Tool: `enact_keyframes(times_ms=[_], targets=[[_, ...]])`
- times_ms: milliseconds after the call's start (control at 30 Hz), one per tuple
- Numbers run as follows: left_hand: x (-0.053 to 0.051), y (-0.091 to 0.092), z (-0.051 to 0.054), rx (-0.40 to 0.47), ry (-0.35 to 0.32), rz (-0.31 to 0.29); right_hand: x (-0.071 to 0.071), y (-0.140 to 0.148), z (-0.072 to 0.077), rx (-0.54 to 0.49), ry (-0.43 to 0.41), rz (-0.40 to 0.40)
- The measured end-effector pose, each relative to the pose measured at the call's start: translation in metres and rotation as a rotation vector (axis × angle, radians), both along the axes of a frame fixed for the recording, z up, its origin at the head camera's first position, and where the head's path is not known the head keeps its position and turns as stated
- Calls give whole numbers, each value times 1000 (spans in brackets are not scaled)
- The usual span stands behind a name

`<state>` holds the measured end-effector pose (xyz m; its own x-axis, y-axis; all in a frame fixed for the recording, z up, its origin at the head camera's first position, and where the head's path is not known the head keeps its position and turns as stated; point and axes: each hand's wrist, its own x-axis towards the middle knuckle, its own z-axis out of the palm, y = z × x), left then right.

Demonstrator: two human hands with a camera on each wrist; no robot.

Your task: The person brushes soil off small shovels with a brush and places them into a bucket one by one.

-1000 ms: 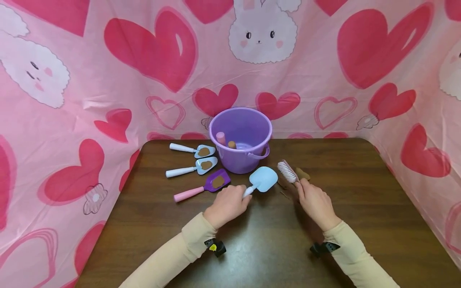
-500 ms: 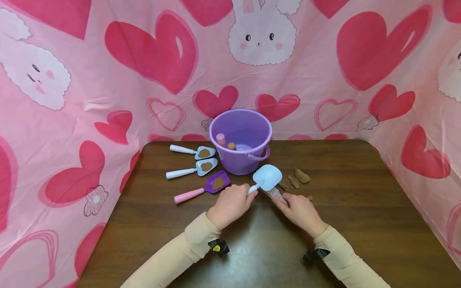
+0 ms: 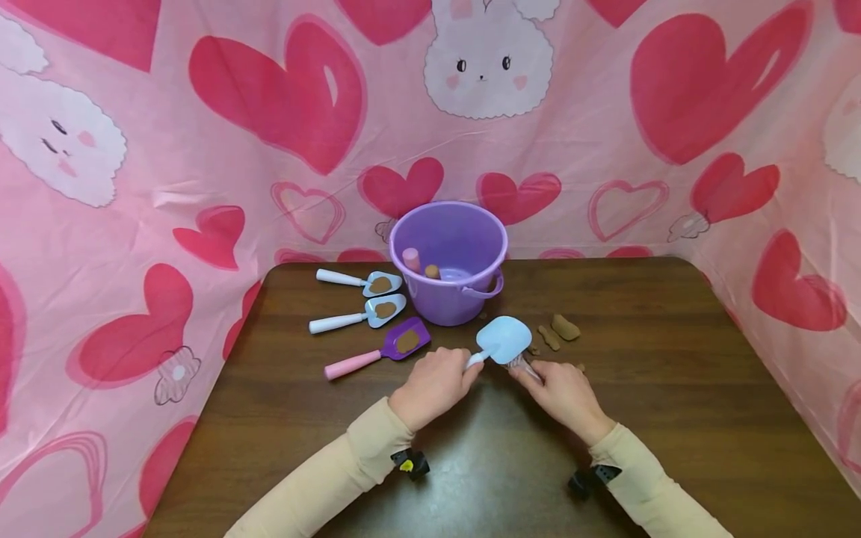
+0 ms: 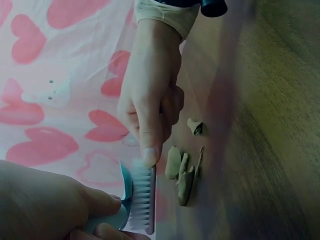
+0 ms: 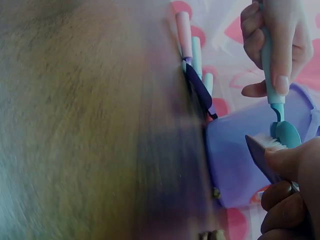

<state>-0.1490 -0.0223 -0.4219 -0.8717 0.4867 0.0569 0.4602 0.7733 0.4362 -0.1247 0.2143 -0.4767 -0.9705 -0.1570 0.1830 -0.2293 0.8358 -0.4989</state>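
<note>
My left hand [image 3: 436, 385] grips the white handle of a light-blue toy shovel [image 3: 503, 338], raised in front of the bucket. My right hand [image 3: 563, 396] holds a scrub brush [image 3: 519, 364] with white bristles, partly hidden beneath the shovel's blade. In the left wrist view the bristles [image 4: 142, 195] face the blade from below. The right wrist view shows the brush [image 5: 260, 155] right at the blade [image 5: 287, 132], the bristles seeming to touch it. Brown clay-like lumps [image 3: 565, 327] lie on the table just beyond my right hand.
A purple bucket [image 3: 447, 302] stands behind the shovel, holding a pink-handled item [image 3: 411, 259] and a brown-ended one [image 3: 432, 272]. To its left lie a purple shovel [image 3: 406, 340] and two light-blue trowels [image 3: 385, 308], brown material on their blades. Patterned cloth [image 3: 572, 134] surrounds the table.
My right hand has swung left, bringing the brush from near the lumps to beneath the shovel blade. The shovel has shifted slightly right, and the lumps are now uncovered.
</note>
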Motion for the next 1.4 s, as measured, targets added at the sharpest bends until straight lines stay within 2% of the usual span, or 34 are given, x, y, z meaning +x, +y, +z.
enact_keyframes(times_ms=[300, 433, 700, 800, 1067, 1233, 1400], targets=[[1, -6, 3, 6, -15, -11, -5, 13, 4, -9, -9, -86], [0, -9, 2, 19, -25, -14, -5, 17, 3, 1, -4, -99], [-3, 0, 0, 24, 24, -17, -1, 0, -2, 38, 35, 27], [-3, 3, 1, 12, 37, -20, 1, -2, -1, 32, 48, 47], [-2, -1, 3, 19, -2, -24, 0, 3, 3, 10, 32, -5], [-2, -3, 3, 17, -8, -29, -2, 4, 3, 22, 57, -28], [-1, -5, 6, 25, -47, -26, -3, 8, 3, 18, 47, -65]])
